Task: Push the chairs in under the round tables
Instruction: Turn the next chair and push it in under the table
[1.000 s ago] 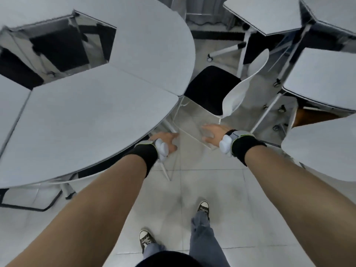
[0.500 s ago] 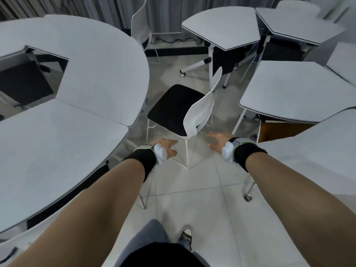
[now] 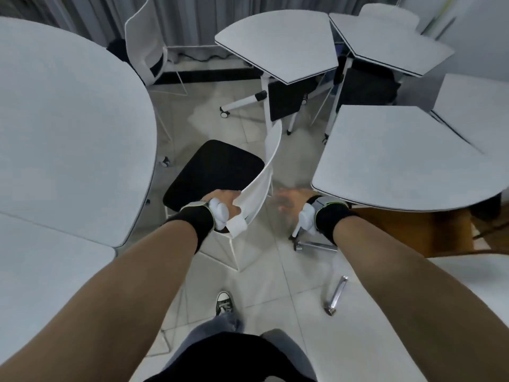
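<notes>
Chair [image 3: 220, 172] with a black seat and white back stands on the tiled floor [image 3: 275, 274] at centre, its seat facing the round counter [image 3: 68, 133] at 9 o'clock and just clear of the counter's edge. The left hand [image 3: 223, 203] has its fingers closed around the near end of the chair back. At 3 o'clock of it, the blurred right hand [image 3: 292, 201] is beside the backrest, fingers spread and touching nothing.
</notes>
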`<state>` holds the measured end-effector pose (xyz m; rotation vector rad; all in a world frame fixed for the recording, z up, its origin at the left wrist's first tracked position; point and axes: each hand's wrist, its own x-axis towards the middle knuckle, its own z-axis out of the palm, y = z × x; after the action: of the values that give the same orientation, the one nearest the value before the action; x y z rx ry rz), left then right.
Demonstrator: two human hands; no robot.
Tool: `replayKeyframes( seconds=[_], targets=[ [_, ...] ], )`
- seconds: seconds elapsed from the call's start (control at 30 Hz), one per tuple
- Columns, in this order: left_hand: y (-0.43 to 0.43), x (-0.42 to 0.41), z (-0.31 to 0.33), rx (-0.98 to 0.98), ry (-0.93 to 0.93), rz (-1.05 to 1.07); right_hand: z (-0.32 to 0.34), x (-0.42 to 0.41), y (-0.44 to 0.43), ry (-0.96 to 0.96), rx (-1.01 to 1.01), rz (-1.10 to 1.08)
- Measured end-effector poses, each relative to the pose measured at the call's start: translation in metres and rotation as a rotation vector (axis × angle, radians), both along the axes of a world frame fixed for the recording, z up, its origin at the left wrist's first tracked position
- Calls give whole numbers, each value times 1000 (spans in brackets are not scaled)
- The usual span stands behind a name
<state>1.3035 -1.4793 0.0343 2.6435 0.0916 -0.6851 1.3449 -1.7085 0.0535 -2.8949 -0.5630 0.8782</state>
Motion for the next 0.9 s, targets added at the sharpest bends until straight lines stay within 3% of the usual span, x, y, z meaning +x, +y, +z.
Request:
replayKeyframes(
  seconds=[0.07,0.17,0.63,0.9],
  targets=[
    [2,27,-2,-56,22,38,-3,28,2,-62,19,1],
    [0,63,-11,-78,58,60,-6,70,2,41,48,10],
    [-37,172,-65,-16,362,259,-29,271,9,112,-88,601],
    [-55,171,-81,-75,442,242,-61,309,42,157,-226,865]
  ],
)
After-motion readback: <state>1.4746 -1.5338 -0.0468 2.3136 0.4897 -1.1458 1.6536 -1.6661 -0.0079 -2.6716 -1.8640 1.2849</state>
